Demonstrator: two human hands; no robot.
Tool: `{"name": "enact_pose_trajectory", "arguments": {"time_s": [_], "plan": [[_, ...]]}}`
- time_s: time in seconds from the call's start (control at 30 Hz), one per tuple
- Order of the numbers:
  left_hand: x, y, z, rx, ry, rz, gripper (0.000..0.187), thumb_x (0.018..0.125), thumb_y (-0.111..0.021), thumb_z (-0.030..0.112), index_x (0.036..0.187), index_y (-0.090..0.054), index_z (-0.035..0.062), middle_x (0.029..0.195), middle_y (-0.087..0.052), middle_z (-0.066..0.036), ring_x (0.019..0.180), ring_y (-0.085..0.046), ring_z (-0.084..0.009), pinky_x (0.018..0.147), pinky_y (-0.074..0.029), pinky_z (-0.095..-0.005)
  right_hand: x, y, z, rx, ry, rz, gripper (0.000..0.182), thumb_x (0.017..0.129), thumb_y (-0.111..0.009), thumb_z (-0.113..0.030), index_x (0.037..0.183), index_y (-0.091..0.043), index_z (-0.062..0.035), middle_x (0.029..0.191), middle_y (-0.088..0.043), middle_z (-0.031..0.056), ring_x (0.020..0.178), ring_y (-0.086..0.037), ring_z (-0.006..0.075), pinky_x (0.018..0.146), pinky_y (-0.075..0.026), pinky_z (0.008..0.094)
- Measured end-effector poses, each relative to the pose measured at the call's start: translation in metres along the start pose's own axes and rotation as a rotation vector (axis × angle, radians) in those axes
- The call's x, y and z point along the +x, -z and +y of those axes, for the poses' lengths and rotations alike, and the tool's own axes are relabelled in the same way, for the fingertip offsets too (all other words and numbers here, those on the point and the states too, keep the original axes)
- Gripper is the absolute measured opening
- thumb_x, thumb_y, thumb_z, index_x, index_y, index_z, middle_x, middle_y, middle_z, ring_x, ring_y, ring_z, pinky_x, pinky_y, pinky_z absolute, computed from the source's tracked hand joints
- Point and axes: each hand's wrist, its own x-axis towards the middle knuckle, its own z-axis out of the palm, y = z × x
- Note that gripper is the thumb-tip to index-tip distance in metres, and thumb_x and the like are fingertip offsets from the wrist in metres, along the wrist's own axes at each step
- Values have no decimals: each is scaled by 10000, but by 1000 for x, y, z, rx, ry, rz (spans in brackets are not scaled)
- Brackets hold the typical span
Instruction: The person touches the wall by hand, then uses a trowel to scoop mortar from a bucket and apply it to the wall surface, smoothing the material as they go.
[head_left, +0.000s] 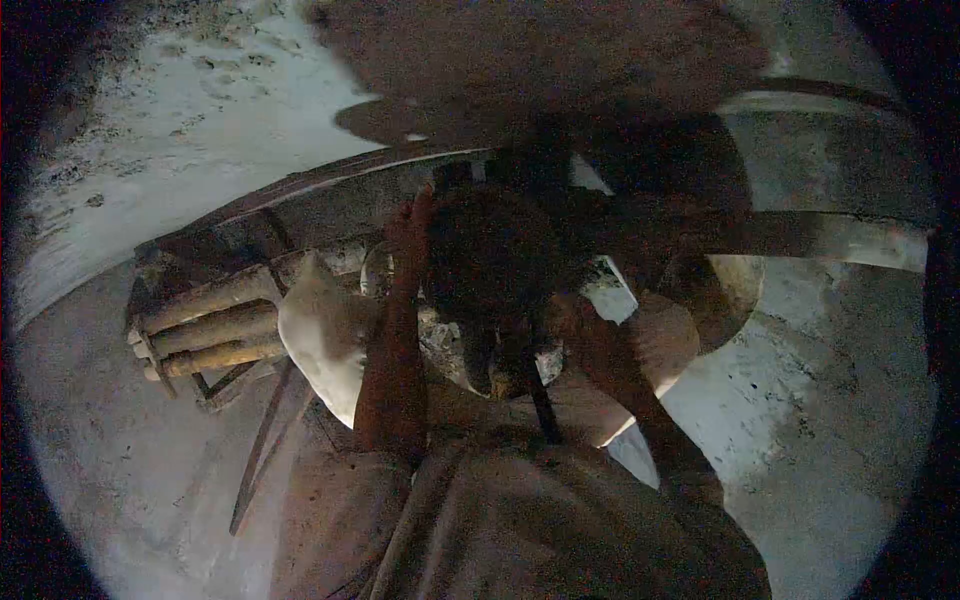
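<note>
A dark rounded mass point(490, 260) fills the middle of the view, and its kind is lost in shadow. My left hand point(410, 225) is at its left edge, raised, with the fingers looking bent; what they hold, if anything, is hidden. On the lower right side my right hand point(592, 335) appears closed, and its grip is too dark to make out. Broken grey and whitish bits point(440, 340) show below the mass, between my forearms. A narrow dark bar point(543, 405) points down toward my lap.
Pale, sack-like material point(325, 345) bulges left of my left forearm. Yellowish poles point(215, 325) in a frame lie further left. A curved rim point(330, 170) crosses behind the hands. A flat band point(850, 238) runs off to the right. Dirty grey ground point(800, 400) surrounds everything.
</note>
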Motion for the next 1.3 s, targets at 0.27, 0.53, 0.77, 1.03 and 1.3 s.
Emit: {"name": "enact_pose_trajectory", "arguments": {"time_s": [0.27, 0.53, 0.77, 1.03, 1.3], "plan": [[21, -15, -57, 41, -56, 27, 406, 950, -536, 430, 806, -568, 51, 740, -532, -41, 673, -452, -134, 643, -377, -316, 76, -61, 58, -375, -42, -156, 440, 948, -495, -207, 1353, -422, -48, 1100, -573, 182, 909, -596, 281, 746, -493, 424], [35, -4, -76, 472, -139, -480, 534, 1019, -390, 289, 1486, -254, 69, 1468, -369, -119, 1163, -491, -255, 988, -395, -426, 82, -131, 91, 1399, -325, -366, 438, 969, -480, -315, 1352, -426, -108, 951, -600, 119, 706, -594, 201, 569, -500, 342], [21, -13, -55, 72, -59, 9, 350, 988, -444, 372, 1126, -548, 66, 1060, -548, -145, 892, -533, -253, 831, -414, -405, 45, -71, 53, 2113, -433, -709, 437, 979, -472, -388, 1340, -441, -144, 841, -610, 75, 542, -576, 143, 419, -483, 292], [18, -12, -35, 55, -145, 109, 552, 944, -505, 476, 659, -566, 7, 573, -467, -94, 552, -421, -217, 607, -367, -414, 19, -38, 65, 372, -8, 138, 445, 984, -471, -241, 1404, -370, -135, 987, -519, 84, 790, -565, 250, 657, -514, 417], [10, -17, -24, -13, -65, 95, 536, 885, -609, 487, 633, -519, 23, 597, -480, -90, 585, -398, -180, 591, -358, -393, 103, -88, 213, 514, 358, -225, 559, 960, -527, -161, 1470, -298, -166, 1288, -500, 74, 928, -602, 226, 678, -522, 411]]}}
